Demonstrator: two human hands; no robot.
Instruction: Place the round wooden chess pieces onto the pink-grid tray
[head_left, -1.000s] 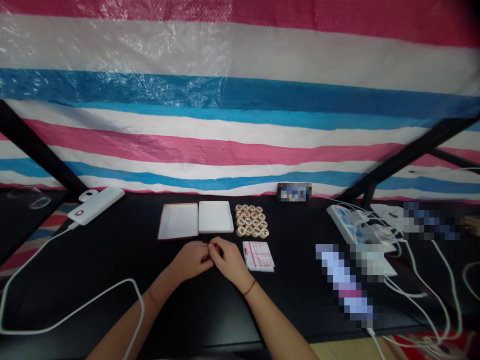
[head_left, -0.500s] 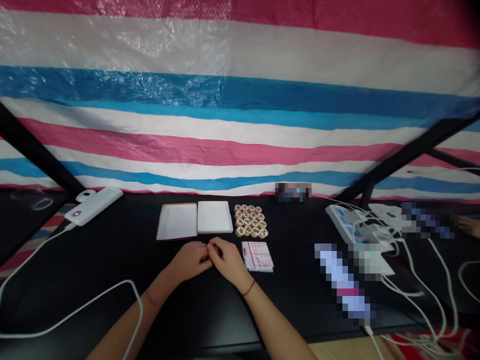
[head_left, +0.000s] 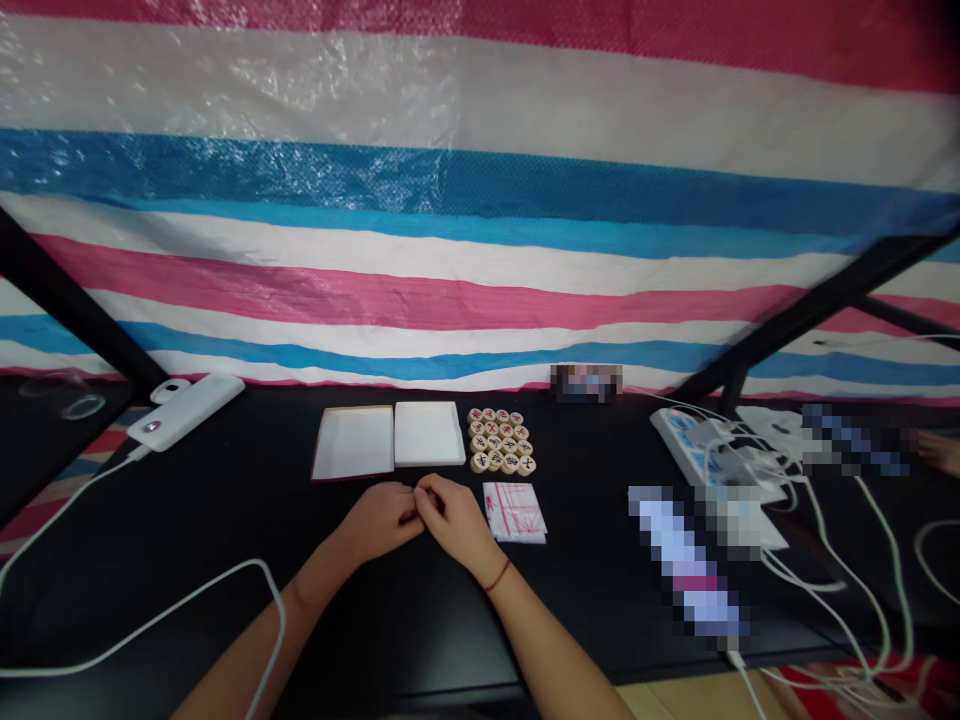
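Note:
My left hand and my right hand rest on the black table with fingers curled in, their fingertips meeting. Neither shows anything in its grasp. Just beyond them lie an open shallow box half with a brown edge and, touching its right side, a white box half. To the right of these, Chinese chess pieces stand in stacked rows, marked with red and black characters. Below the pieces, beside my right hand, is a folded white sheet with red lines.
A white power bank with a cable lies at the left. On the right are a power strip, tangled white cables and a blurred-out phone-like device. Another person's hand shows at the far right. Striped sheeting hangs behind.

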